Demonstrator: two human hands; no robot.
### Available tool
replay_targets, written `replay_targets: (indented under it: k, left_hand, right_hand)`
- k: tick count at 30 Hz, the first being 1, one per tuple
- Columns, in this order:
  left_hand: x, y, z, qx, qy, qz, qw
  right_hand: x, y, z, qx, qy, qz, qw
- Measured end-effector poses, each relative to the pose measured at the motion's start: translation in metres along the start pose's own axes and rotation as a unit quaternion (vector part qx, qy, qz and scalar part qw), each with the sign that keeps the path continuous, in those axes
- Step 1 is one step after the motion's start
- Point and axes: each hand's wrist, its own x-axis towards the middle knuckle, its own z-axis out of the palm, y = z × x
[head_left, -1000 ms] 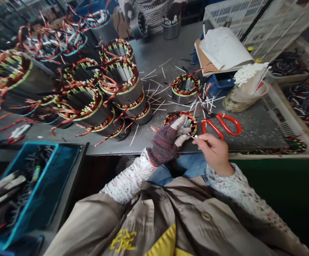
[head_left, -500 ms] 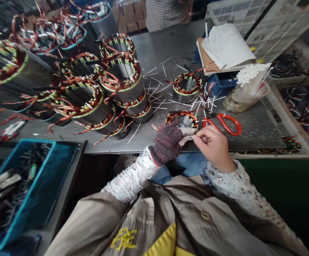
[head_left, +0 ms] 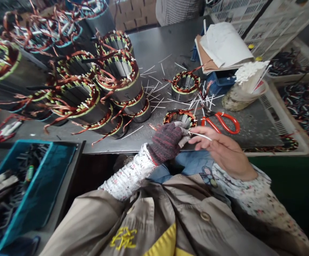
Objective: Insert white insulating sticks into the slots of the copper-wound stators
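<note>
Right hand [head_left: 223, 151] drawn back from stator [head_left: 180, 118], white strip [head_left: 200, 135] pinched in thumb and finger (strip tip left just beside stator). Stator gripped by gloved left hand [head_left: 166, 142], kept at edge of metal table [head_left: 250, 131].

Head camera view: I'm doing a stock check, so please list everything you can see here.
Workbench: one, grey, centre.
Wound stators: many, copper-green, left.
Nearer stator: one, copper-green, under left hand.
Farther stator: one, copper-green, behind it.
Scissors: one pair, red handles, right of stators.
Loose white strips: many, on bench.
Papers: one stack, white, back right.
White sticks: one bundle, right.
Wire coils: many, multicoloured, in white crates, right.
Teal bin: one, lower left.
Left hand: one, knit-gloved, on nearer stator.
Right hand: one, bare, pinching a white strip.
Jacket: one, tan, worn.
</note>
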Motion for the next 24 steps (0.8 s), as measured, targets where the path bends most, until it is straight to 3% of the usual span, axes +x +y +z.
replay_targets:
  k: [2, 6, 9, 12, 14, 16, 19, 21, 24]
  left_hand:
    - [-0.002, -0.002, -0.001, 0.014, 0.002, 0.025, 1.000]
    - [-0.003, 0.003, 0.009, 0.053, -0.015, 0.010, 0.998]
    - [-0.002, 0.015, 0.026, 0.095, -0.027, 0.011, 0.995]
    - [0.000, 0.027, 0.032, 0.145, -0.038, 0.026, 0.988]
    - [0.002, 0.030, 0.023, 0.175, -0.048, 0.064, 0.981]
    - [0.006, 0.027, 0.001, 0.208, -0.063, 0.105, 0.971]
    - [0.016, 0.013, -0.038, 0.228, -0.131, 0.158, 0.952]
    - [0.026, 0.002, -0.057, 0.211, -0.187, 0.189, 0.941]
    - [0.042, -0.009, -0.068, 0.180, -0.214, 0.194, 0.940]
  right_hand:
    - [-0.005, 0.001, 0.003, 0.056, 0.004, 0.037, 0.998]
    - [-0.001, -0.007, 0.000, 0.072, 0.096, 0.039, 0.992]
    - [0.031, 0.001, 0.003, 0.078, 0.145, 0.013, 0.986]
    - [0.067, 0.023, 0.014, 0.060, 0.165, 0.028, 0.984]
    - [0.072, 0.034, 0.019, -0.009, 0.166, 0.010, 0.986]
    - [0.058, 0.041, 0.019, -0.131, 0.198, -0.073, 0.969]
    - [0.022, 0.048, 0.012, -0.321, 0.251, -0.229, 0.884]
    - [0.003, 0.055, 0.008, -0.404, 0.209, -0.269, 0.849]
    - [-0.010, 0.070, 0.007, -0.461, 0.135, -0.249, 0.841]
